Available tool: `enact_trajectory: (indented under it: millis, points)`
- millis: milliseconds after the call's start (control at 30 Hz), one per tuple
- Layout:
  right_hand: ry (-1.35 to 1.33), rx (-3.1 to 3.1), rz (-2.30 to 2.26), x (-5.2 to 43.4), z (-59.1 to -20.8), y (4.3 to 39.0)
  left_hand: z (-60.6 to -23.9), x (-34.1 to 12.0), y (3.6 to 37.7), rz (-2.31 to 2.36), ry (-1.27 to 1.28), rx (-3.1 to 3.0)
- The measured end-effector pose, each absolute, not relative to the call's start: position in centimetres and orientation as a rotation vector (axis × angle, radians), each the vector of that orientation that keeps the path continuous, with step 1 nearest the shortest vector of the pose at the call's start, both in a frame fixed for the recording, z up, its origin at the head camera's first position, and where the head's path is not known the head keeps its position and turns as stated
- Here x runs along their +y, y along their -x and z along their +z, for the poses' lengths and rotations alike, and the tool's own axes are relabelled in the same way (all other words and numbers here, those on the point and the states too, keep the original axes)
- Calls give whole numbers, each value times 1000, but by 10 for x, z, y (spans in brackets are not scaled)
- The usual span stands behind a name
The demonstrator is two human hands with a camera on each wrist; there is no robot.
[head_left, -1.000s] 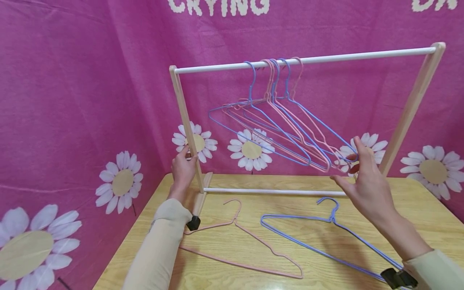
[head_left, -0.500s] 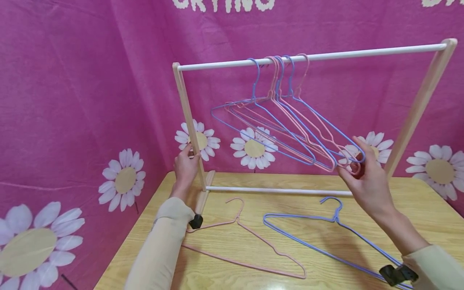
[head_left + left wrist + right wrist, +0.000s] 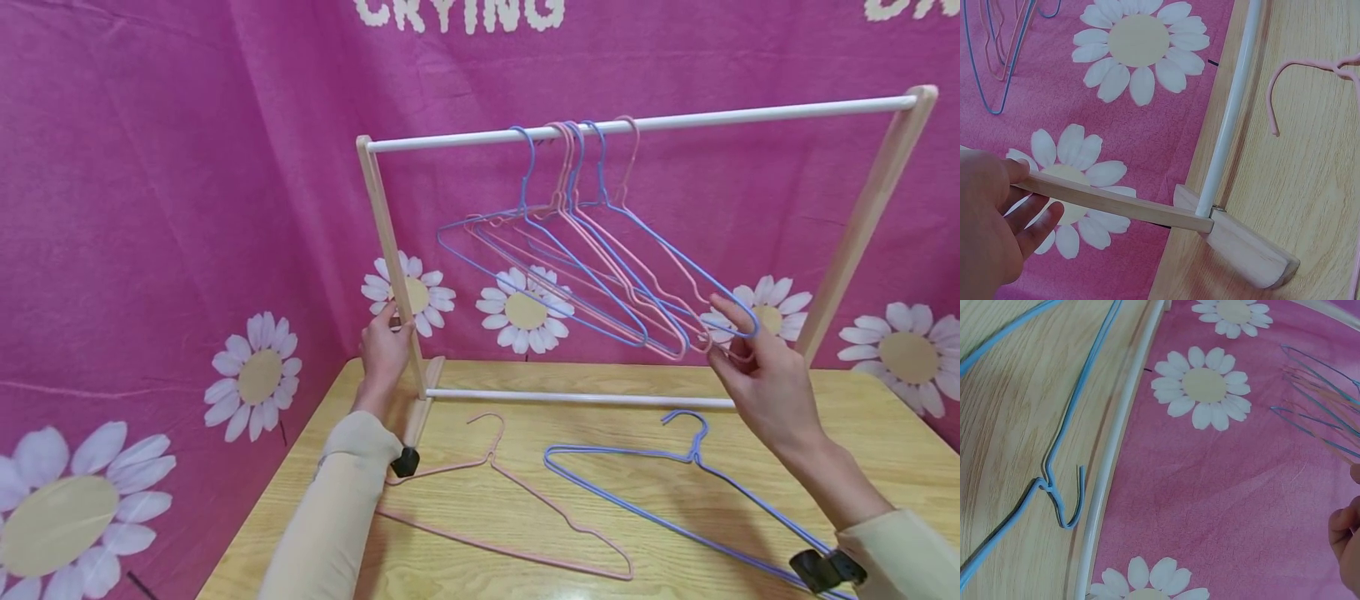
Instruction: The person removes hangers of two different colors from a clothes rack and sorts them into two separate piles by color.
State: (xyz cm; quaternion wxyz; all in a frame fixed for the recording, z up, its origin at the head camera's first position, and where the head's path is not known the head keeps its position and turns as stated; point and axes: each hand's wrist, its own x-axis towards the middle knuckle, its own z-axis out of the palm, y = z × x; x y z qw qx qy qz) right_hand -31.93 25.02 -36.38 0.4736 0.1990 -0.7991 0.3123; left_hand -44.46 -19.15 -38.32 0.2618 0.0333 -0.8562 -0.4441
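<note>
Our right hand (image 3: pixel 765 383) has its fingers (image 3: pixel 731 312) curled around the lower right corners of the hanging hangers (image 3: pixel 592 275), pinching the blue and pink wires between thumb and fingertips; in the right wrist view only the fingertips (image 3: pixel 1344 528) show at the edge, so the grip itself is hard to read there. Our left hand (image 3: pixel 384 354) wraps its fingers (image 3: pixel 1035 219) around the left wooden post (image 3: pixel 392 267) of the rack, low on the post, with the thumb on top of it in the left wrist view.

The bunch of wire hangers hooks over the white top rail (image 3: pixel 645 123), crowded together left of the middle, their frames slanting down towards our right hand. The white lower rail (image 3: pixel 577 397) runs between the wooden feet (image 3: pixel 1250 253) on the wooden table (image 3: pixel 885 417). On the table in front of the rack lie a pink hanger (image 3: pixel 510 492) near our left forearm and a blue hanger (image 3: pixel 675 492) under our right arm, side by side and apart. Behind everything hangs a pink cloth with white daisies (image 3: pixel 255 375).
</note>
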Motion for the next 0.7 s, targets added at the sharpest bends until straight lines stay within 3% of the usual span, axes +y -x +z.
enact_trajectory:
  millis: [700]
  points:
    - [-567,-1863,674,258,-358,314,-385,-193,447,-1192,-85,-2315]
